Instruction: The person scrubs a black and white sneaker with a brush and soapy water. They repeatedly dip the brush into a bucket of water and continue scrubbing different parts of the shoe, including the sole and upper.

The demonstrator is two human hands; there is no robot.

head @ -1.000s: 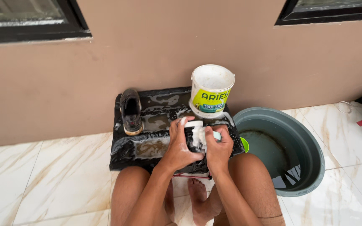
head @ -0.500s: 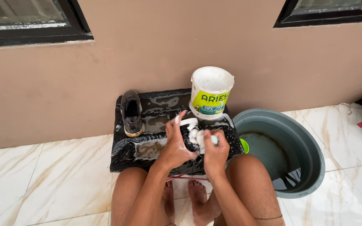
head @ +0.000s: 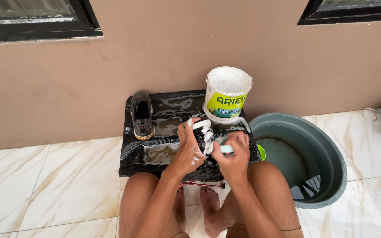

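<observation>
The soapy black shoe (head: 203, 135) sits directly between the hands, at the near right of the wet black worktop (head: 155, 152), its long axis running near to far. The left hand (head: 189, 147) is wrapped around its left side; the right hand (head: 232, 154) is closed on a pale green brush (head: 225, 149), bristles hidden. Foam and fingers cover most of the shoe.

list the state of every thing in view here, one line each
left hand: soapy, gripping the sudsy shoe
right hand: closed on a brush
second shoe: upright on wet black sheet
white bucket: open, upright
grey basin: holds a little water
</observation>
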